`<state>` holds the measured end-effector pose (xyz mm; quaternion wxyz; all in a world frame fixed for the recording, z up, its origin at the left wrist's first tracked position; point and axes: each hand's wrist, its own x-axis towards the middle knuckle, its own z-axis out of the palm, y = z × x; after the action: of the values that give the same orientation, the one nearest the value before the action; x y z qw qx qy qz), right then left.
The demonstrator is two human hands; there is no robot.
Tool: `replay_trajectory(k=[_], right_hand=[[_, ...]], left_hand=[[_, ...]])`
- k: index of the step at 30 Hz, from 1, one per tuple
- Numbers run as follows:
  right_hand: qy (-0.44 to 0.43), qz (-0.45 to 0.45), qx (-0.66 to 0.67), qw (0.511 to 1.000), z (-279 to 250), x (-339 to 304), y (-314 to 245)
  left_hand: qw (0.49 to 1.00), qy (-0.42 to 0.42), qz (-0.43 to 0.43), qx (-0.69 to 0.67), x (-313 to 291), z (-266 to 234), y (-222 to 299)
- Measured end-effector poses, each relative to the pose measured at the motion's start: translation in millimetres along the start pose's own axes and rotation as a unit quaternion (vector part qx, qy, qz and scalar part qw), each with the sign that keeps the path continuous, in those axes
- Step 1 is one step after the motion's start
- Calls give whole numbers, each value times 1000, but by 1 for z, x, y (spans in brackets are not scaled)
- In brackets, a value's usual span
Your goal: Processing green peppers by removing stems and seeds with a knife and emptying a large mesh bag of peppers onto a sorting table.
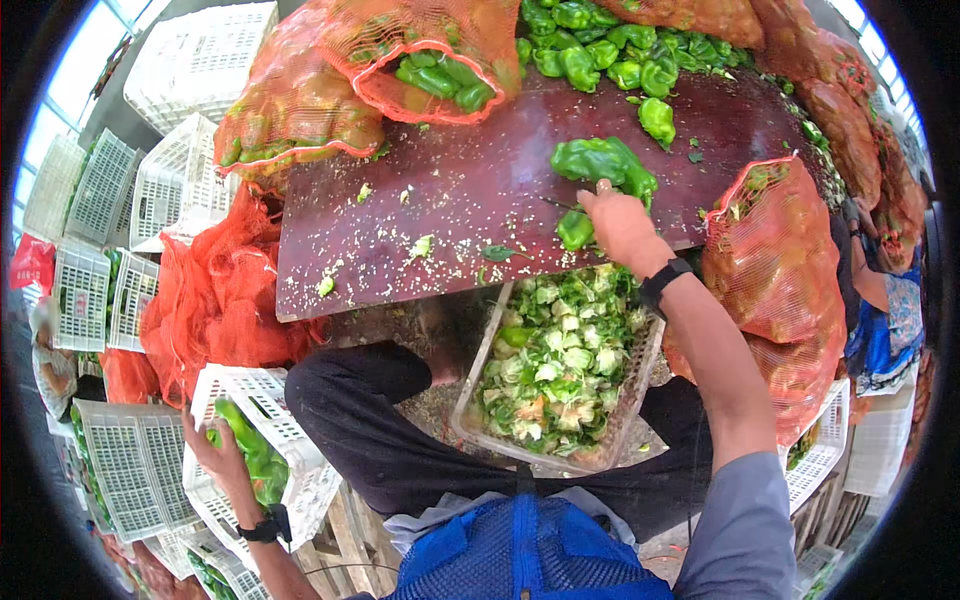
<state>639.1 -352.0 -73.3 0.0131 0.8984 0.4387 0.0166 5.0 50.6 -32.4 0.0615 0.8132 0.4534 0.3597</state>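
My right hand [622,226] is closed over the table's near edge, with a thin dark blade, apparently a small knife [562,205], sticking out leftward from the fingers. Green peppers [603,162] lie just beyond it, and a smaller pepper piece [575,231] sits beside its fingers. My left hand [218,462] reaches over a white plastic crate [312,478] at the lower left, fingers apart, close to green peppers [262,462] inside. Between my legs stands a pale crate [632,425] filled with cut pepper cores and stems [560,350].
The dark red tabletop [450,190] is strewn with seeds and scraps. Orange mesh sacks [300,90] of peppers stand at the back left, another sack [765,260] at right. Loose peppers [640,60] pile at the far edge. Stacked white crates [140,460] and empty red netting [225,290] lie left.
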Motion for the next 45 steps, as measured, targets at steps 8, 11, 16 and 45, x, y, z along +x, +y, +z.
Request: replay_trajectory(k=[8,11,16,45], right_hand=[[28,-13,125,992,-4,-17,-9],[93,32,278,956,-9,-45,-34],[149,63,492,855,-7,-121,-99],[9,294,445,846,56,-279,-206]], left_hand=[[960,-96,21,-263,-60,94,208],[921,-263,25,-286,-87,128,279],[763,-452,-18,-461,-139,176,346],[835,-456,196,-239,-239,208,319]])
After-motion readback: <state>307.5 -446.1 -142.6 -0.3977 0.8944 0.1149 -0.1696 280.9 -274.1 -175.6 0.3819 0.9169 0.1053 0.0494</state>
